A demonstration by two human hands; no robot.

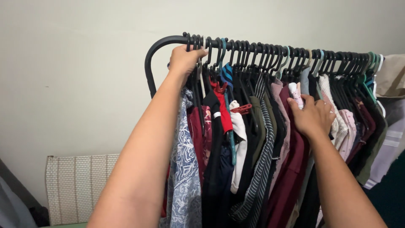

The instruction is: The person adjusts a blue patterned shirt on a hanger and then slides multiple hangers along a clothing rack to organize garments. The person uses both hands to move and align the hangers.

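A black clothes rail point(158, 45) curves down at its left end and carries several dark hangers packed with garments. My left hand point(184, 59) reaches up and grips a hanger just under the rail at its left end, above a blue patterned garment point(185, 169). Further right, my right hand point(311, 115) is pushed in among the hanging clothes, its fingers on a pale pink garment point(295, 93) beside a maroon one point(291, 169). A striped garment point(259, 169) and a white one point(239, 143) hang between my two arms.
A plain pale wall point(76, 76) stands behind the rack. Low at the left leans a white mesh panel point(78, 185). A beige and grey cloth point(390, 109) hangs at the rail's right end. A dark shape fills the lower left corner.
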